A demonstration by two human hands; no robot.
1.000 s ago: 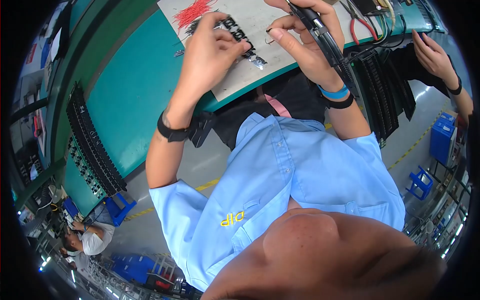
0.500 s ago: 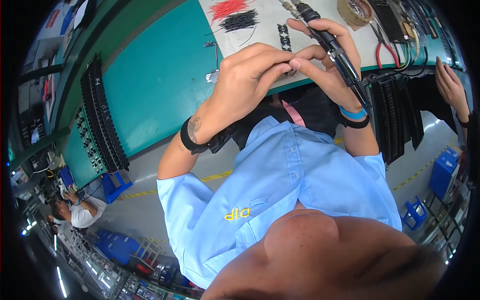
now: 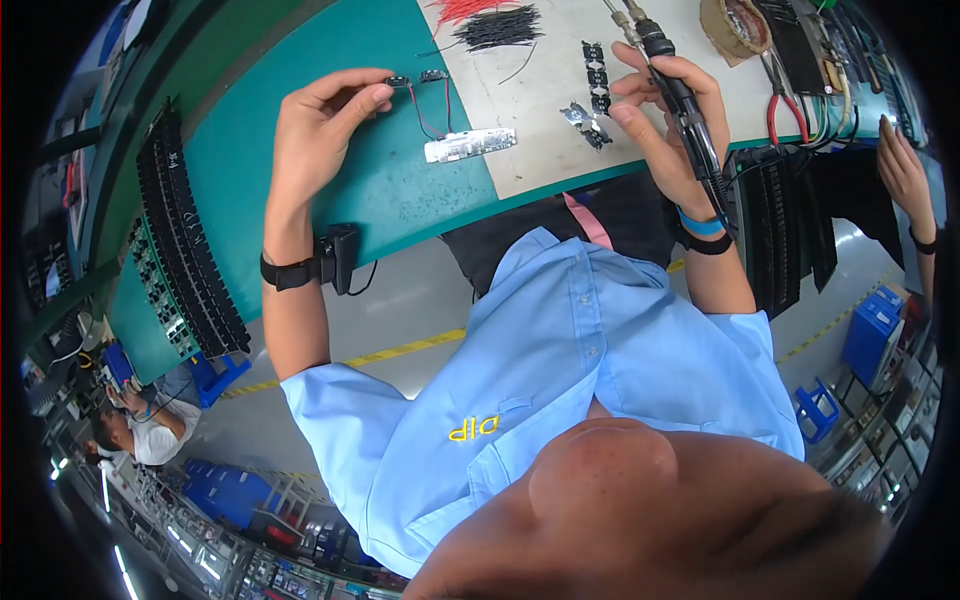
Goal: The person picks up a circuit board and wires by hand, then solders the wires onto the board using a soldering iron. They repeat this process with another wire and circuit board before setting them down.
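My left hand [image 3: 325, 125] is out over the green mat, pinching a small dark part [image 3: 397, 81] between thumb and fingertips. A thin red wire runs from this part to a narrow white circuit board [image 3: 470, 145] lying near the mat's edge. A second small part [image 3: 434, 75], also wired to the board, lies beside it. My right hand [image 3: 675, 125] holds a black soldering iron [image 3: 684, 110], its metal end pointing away from me. Left of that hand lie a column of small black pieces [image 3: 596, 80] and a loose black-and-silver piece [image 3: 586, 127].
Black wires [image 3: 497, 28] and red wires [image 3: 465, 10] lie at the far side. Toward the right are a brown round container [image 3: 733, 25] and red-handled pliers [image 3: 786, 112]. Black racks [image 3: 190, 230] stand at left. Another person's hand [image 3: 905, 175] shows at far right.
My left hand has swung left, away from my right hand, and now pinches the small wired part. The white board, partly covered before, shows fully. My right hand keeps the soldering iron.
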